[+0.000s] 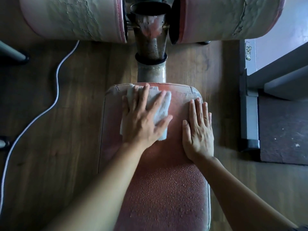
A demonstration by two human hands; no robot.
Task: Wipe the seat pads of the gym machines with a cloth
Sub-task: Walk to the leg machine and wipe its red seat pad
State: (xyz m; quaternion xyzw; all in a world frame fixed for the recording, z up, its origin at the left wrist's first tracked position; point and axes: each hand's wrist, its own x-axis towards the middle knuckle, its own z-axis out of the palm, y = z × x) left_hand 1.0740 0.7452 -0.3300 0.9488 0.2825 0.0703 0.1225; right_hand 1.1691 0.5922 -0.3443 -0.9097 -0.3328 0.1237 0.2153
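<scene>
We looked down on a wooden floor that filled most of the view. On it stood the machine's long red seat pad, running from the near edge of the view up to its middle. The near half of the seat pad looked beaded, though we could not tell whether with droplets or with worn texture; its far edge was cracked and peeling.

Beyond the far edge we saw two big roller pads, the left roller pad and the right roller pad, both with cracked, flaking covers. A tarnished metal post stood between them and ran down to the far edge of the seat pad. To the right stood a grey frame beside a dark mat, and on the left a pale cable snaked across the floor.

The left hand lay flat with fingers straight and spread, pressing down on the cloth and curled round nothing. The right hand rested flat on the bare seat pad by its right edge, fingers straight and close together, holding nothing. The folded whitish cloth lay at the far left corner of the seat pad, under the left hand.
</scene>
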